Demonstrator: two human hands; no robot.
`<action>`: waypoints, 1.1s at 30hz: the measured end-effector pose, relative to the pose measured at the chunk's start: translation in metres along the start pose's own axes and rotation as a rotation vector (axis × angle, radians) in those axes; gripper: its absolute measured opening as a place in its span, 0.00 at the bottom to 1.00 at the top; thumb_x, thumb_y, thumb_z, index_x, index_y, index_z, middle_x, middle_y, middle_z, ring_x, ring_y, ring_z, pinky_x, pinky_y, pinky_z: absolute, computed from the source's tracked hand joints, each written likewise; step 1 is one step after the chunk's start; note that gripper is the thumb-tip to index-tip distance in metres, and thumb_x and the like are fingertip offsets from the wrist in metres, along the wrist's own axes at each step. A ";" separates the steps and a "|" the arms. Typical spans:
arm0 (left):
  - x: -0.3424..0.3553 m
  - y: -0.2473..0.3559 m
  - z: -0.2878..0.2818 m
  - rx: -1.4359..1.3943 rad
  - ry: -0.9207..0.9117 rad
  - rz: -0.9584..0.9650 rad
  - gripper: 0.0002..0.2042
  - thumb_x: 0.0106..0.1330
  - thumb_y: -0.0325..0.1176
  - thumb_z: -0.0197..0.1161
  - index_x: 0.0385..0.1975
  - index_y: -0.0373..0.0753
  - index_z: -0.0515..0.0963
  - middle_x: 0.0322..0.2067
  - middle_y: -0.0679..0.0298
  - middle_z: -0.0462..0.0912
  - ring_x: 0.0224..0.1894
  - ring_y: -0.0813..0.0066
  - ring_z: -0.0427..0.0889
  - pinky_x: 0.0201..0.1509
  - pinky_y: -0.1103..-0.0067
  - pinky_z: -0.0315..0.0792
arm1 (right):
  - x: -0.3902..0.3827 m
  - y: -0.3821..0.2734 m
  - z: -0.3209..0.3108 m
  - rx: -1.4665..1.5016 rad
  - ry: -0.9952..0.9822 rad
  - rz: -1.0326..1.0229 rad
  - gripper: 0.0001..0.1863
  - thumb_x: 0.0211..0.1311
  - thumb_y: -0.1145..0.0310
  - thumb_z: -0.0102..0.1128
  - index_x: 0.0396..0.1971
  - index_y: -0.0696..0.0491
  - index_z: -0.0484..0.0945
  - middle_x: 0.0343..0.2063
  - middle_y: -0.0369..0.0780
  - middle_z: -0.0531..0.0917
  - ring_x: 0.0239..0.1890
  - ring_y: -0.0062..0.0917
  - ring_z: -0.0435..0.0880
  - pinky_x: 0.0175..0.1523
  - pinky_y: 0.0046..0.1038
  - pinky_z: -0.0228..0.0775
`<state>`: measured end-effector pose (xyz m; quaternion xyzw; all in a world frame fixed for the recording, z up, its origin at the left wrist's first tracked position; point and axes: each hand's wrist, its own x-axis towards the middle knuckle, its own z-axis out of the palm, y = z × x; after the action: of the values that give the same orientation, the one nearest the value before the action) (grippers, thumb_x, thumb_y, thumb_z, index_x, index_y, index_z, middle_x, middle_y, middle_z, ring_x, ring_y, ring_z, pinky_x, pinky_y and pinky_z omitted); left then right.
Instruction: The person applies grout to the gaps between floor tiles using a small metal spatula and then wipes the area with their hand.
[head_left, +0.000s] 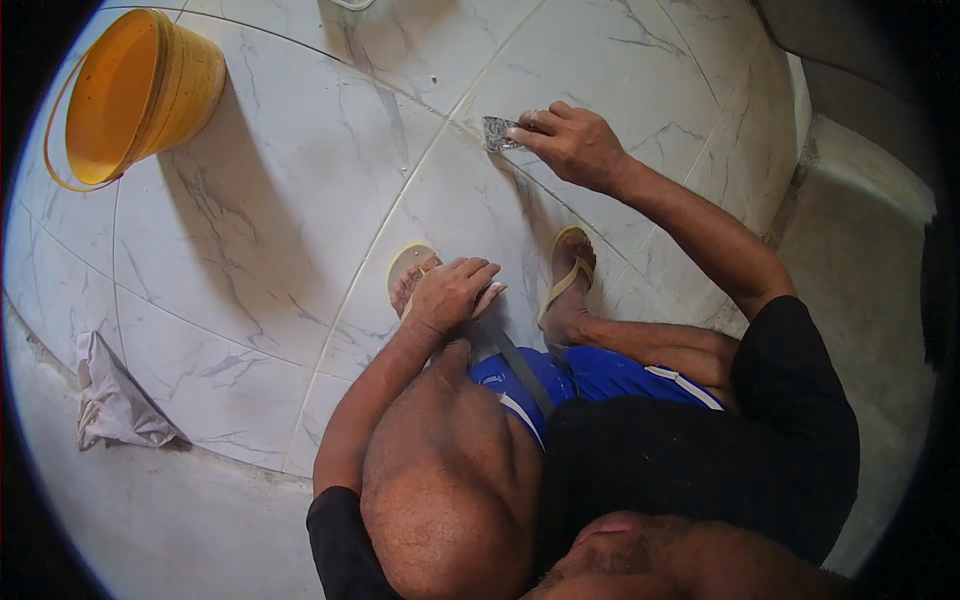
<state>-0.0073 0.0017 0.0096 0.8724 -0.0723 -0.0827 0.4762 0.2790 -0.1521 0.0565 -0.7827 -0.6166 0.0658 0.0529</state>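
Note:
My right hand (570, 145) grips a small scraper (497, 133) with a grey-smeared blade, held above a joint between the white, grey-veined floor tiles (640, 150). My left hand (450, 292) hangs over my left knee, near the sandalled left foot, with its fingers loosely bent, whitish residue on them and nothing visible held. Pale grout lines (400, 200) run between the tiles.
A yellow bucket (190, 90) with its handle down stands on the tiles at upper left. A crumpled pale cloth or bag (120, 400) lies at the tiled floor's left edge, beside rough concrete (120, 510). A grey concrete ledge (860, 180) runs along the right.

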 end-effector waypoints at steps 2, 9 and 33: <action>-0.001 0.000 0.001 0.000 0.001 -0.018 0.13 0.69 0.42 0.67 0.47 0.42 0.84 0.45 0.64 0.87 0.47 0.66 0.87 0.49 0.70 0.80 | 0.007 -0.002 0.004 -0.001 0.034 -0.003 0.16 0.60 0.69 0.66 0.49 0.45 0.85 0.45 0.34 0.87 0.37 0.26 0.84 0.39 0.29 0.80; -0.001 -0.001 0.002 0.017 0.015 -0.005 0.13 0.70 0.42 0.66 0.48 0.44 0.84 0.45 0.64 0.88 0.47 0.67 0.87 0.50 0.69 0.77 | 0.028 -0.017 0.012 0.007 0.020 0.004 0.13 0.61 0.68 0.66 0.47 0.46 0.85 0.43 0.36 0.86 0.39 0.28 0.85 0.39 0.31 0.81; -0.001 -0.002 0.003 -0.015 0.029 0.023 0.13 0.69 0.41 0.67 0.47 0.41 0.84 0.44 0.63 0.87 0.46 0.65 0.87 0.48 0.70 0.80 | -0.025 -0.023 -0.001 0.109 -0.100 0.092 0.13 0.62 0.67 0.68 0.46 0.50 0.85 0.41 0.38 0.86 0.35 0.31 0.88 0.35 0.33 0.82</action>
<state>-0.0084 0.0006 0.0064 0.8691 -0.0748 -0.0651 0.4845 0.2514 -0.1708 0.0625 -0.8018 -0.5775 0.1406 0.0617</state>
